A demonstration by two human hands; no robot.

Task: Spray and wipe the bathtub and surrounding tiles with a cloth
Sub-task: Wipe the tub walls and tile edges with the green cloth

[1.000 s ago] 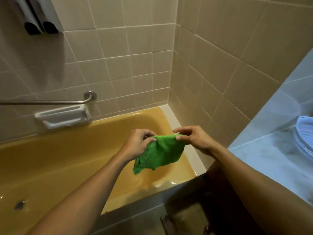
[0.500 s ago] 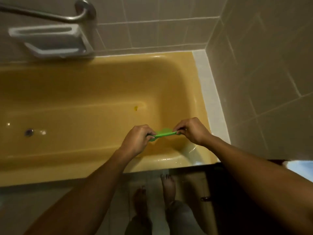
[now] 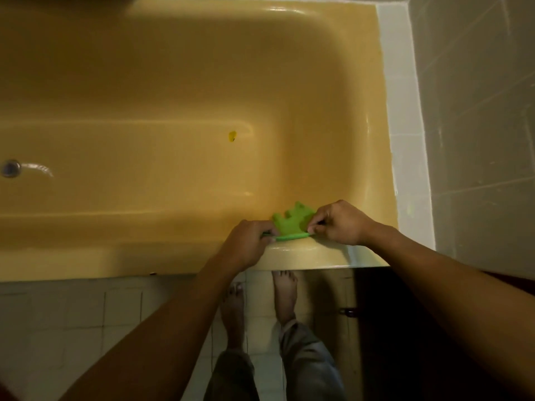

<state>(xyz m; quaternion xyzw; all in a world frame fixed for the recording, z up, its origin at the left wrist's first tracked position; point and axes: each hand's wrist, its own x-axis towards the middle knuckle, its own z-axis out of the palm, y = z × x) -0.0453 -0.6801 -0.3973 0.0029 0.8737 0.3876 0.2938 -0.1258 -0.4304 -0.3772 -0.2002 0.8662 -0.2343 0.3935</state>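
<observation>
Hands dropped to lower-centre tub rim [image 3: 304, 257]; left hand [image 3: 249, 241] and right hand [image 3: 337, 222], 2 pinches, stretch green cloth [image 3: 292, 222]. Wet-looking rim: cloth may slip into tub.

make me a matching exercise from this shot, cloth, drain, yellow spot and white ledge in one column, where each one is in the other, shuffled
1. green cloth
2. drain
3. yellow spot
4. white ledge

A. far left of the bathtub floor
B. along the tub's right end, beside the tiled wall
C. pinched by left hand and right hand at the near rim
D. middle of the tub floor

Pairs: 1-C, 2-A, 3-D, 4-B
</observation>
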